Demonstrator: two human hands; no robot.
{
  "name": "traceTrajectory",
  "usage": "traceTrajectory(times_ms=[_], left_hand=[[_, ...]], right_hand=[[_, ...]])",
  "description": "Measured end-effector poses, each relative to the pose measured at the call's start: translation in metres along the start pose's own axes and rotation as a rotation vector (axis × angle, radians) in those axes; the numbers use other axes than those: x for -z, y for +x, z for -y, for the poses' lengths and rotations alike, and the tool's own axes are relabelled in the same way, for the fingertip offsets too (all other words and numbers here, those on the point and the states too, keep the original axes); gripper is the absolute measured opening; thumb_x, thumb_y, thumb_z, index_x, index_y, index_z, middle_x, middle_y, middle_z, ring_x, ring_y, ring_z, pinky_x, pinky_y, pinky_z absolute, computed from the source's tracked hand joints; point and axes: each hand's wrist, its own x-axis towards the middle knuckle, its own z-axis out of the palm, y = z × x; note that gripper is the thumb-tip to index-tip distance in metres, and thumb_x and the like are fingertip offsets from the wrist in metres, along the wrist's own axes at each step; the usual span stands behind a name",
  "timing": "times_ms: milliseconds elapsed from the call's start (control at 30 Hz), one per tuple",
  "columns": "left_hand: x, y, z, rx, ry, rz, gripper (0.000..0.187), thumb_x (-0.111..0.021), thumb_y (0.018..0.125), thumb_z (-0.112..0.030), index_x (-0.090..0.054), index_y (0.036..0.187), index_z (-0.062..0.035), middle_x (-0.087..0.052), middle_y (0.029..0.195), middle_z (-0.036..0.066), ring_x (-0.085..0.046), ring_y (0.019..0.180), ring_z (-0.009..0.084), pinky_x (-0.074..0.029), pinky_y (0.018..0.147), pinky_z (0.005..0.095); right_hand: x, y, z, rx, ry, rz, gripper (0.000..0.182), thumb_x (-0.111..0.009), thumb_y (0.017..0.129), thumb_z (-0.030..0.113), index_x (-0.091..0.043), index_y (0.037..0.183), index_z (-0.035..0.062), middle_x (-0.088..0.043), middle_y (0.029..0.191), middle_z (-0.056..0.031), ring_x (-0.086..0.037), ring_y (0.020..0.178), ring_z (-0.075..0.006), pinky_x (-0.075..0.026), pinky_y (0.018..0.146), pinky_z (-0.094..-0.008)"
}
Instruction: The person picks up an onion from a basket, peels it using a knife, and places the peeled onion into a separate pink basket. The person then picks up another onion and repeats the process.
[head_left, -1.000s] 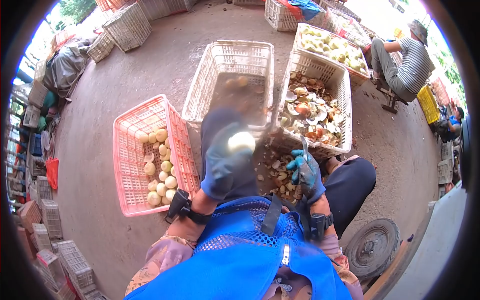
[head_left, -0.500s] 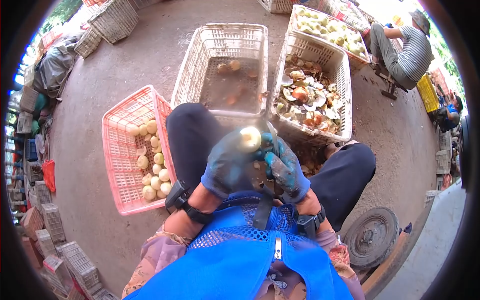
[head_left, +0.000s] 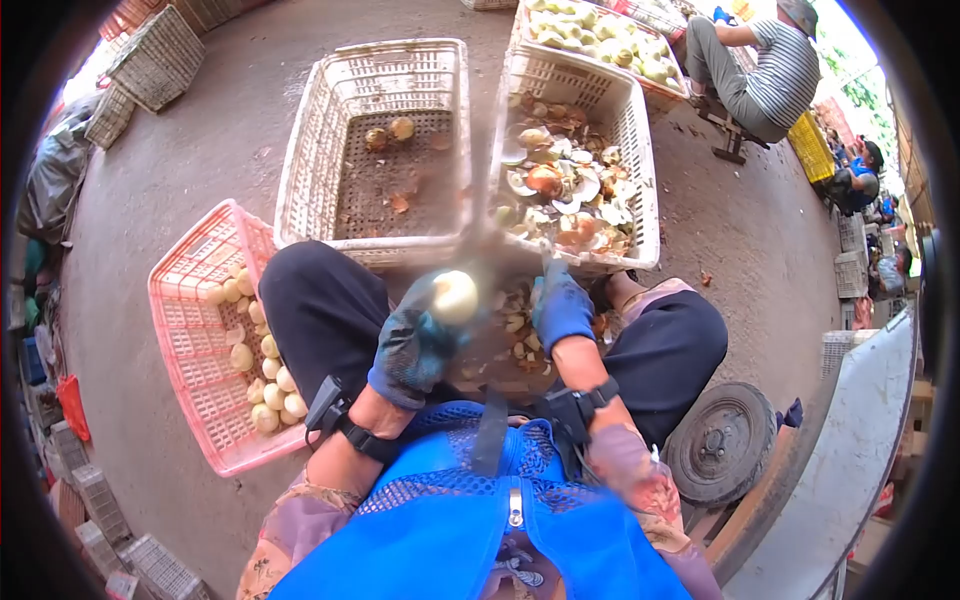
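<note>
My left hand [head_left: 413, 340], in a dark glove with blue-green patches, is closed around a pale peeled onion [head_left: 456, 297] above my lap. My right hand [head_left: 563, 308], in a blue and grey glove, is closed on a knife at the near edge of the white crate of peelings [head_left: 643, 200]; the blade is blurred and mostly hidden. Brown skins and cut onion pieces [head_left: 565, 185] lie in that crate. Left of my knee, a pink crate [head_left: 165, 320] holds several peeled onions [head_left: 270, 393].
Another white crate [head_left: 290, 190] in front holds a few unpeeled onions [head_left: 401, 128] and loose skin. Scraps lie on the floor between my legs. A wheel [head_left: 720, 445] stands at right. A person [head_left: 780, 75] sits beyond, near a crate of pale onions [head_left: 600, 40].
My hands have moved apart; the right has gone from beside the onion toward the peelings crate. The left, still holding the onion, has shifted slightly left and down. The whole view has shifted.
</note>
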Motion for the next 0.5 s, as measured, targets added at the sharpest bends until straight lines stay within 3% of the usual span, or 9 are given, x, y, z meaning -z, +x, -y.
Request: traceTrajectory(times_ms=[100,133,300,367,500], left_hand=[[0.008,0.006,0.005,0.023,0.019,-0.022,0.047,-0.056,0.1,-0.036,-0.051,0.137,-0.0081,-0.064,0.122,0.013,-0.067,0.1,0.0313,-0.055,0.065,0.035],[0.01,0.007,0.007,0.03,0.035,-0.026,0.048,-0.056,0.1,-0.038,-0.051,0.137,-0.0086,-0.065,0.121,0.013,-0.067,0.099,0.031,-0.055,0.064,0.0347],[0.008,0.008,0.011,0.089,0.053,-0.004,0.049,-0.055,0.1,-0.04,-0.051,0.138,-0.0087,-0.066,0.12,0.013,-0.068,0.097,0.0305,-0.055,0.064,0.0342],[0.005,0.007,0.011,0.112,0.039,-0.001,0.049,-0.055,0.1,-0.04,-0.05,0.138,-0.0086,-0.066,0.12,0.014,-0.069,0.097,0.0306,-0.056,0.063,0.0342],[0.003,0.007,0.012,0.103,0.051,-0.021,0.049,-0.055,0.1,-0.04,-0.051,0.137,-0.0081,-0.066,0.12,0.014,-0.069,0.096,0.0304,-0.056,0.065,0.0346]], right_hand=[[-0.031,0.026,-0.002,-0.165,-0.08,0.053,0.025,-0.057,0.092,0.02,-0.053,0.11,0.0037,-0.071,0.092,-0.0237,-0.071,0.084,-0.0417,-0.056,0.074,-0.052],[-0.031,0.029,0.001,-0.166,-0.11,0.067,0.025,-0.057,0.091,0.02,-0.055,0.11,0.0038,-0.073,0.095,-0.0209,-0.073,0.087,-0.0378,-0.057,0.074,-0.0515],[-0.053,0.043,0.002,-0.184,-0.135,0.043,0.025,-0.057,0.091,0.02,-0.058,0.109,0.0019,-0.073,0.094,-0.0197,-0.074,0.086,-0.0353,-0.058,0.071,-0.05],[-0.039,0.041,0.011,-0.293,-0.178,0.203,0.026,-0.057,0.093,0.016,-0.062,0.118,0.0096,-0.072,0.107,-0.0135,-0.072,0.097,-0.0337,-0.058,0.075,-0.0459],[-0.059,0.023,-0.002,-0.228,-0.225,0.089,0.024,-0.056,0.092,0.018,-0.053,0.109,0.0011,-0.072,0.095,-0.0191,-0.074,0.086,-0.0346,-0.058,0.069,-0.0497]])
